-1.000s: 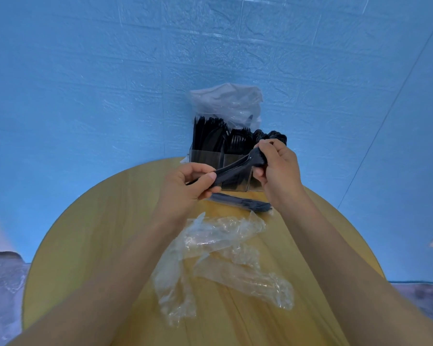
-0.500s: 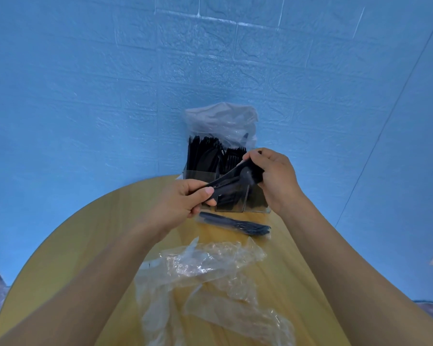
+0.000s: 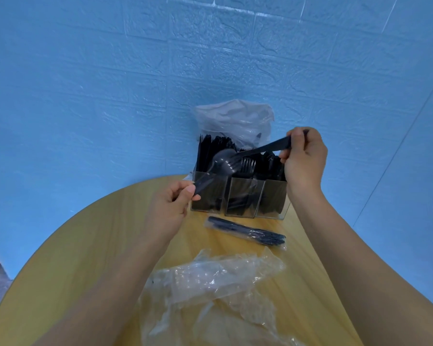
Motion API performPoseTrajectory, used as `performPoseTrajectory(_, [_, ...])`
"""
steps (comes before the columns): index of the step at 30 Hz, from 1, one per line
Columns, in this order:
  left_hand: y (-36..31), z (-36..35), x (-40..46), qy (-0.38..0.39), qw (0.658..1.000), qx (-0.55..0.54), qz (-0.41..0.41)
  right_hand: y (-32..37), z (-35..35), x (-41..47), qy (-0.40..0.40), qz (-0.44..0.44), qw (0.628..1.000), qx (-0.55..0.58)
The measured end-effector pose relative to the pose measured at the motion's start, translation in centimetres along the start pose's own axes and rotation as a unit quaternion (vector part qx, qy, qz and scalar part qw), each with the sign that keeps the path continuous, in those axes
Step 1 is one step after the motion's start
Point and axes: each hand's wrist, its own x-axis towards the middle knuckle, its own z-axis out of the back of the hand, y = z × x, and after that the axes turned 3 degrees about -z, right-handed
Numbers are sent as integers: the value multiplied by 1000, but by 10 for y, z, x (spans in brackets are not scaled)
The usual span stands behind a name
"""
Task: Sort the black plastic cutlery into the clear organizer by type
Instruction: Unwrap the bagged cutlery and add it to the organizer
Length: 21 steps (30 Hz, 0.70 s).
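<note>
The right hand [image 3: 304, 156] pinches a black plastic fork [image 3: 255, 152] by its handle, slanting down-left above the clear three-compartment organizer [image 3: 238, 196]; the left hand [image 3: 171, 206] grips a black plastic spoon [image 3: 215, 168] just before the left compartment.

Round wooden table [image 3: 90, 245] bears clear organizer [image 3: 240, 196], wrapped cutlery pack [image 3: 245, 232], empty wrappers [image 3: 218, 275]

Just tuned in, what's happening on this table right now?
A person is sorting black plastic cutlery. The left hand holds a black plastic spoon by its handle; the right hand holds a black plastic fork. Both pieces are raised in front of the clear three-compartment organizer, already packed with black cutlery. One wrapped cutlery packet lies on the round wooden table, with empty clear plastic wrappers nearer the person.
</note>
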Motion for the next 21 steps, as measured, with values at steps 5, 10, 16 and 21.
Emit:
performPoseTrajectory(5, [0,5,1,-89,994,-51,-29,-1,-18,-12,56,154,981,-101])
performPoseTrajectory(10, [1,3,-6,-103,992,-63,-41,-14,-38,-25,107,222,954,-170])
performPoseTrajectory(16, [4,3,-10,-108,991,-69,-42,-13,-55,-24,110,196,950,-214])
performPoseTrajectory(21, [1,1,-11,-107,991,-75,-39,-17,-62,-21,109,240,914,-309])
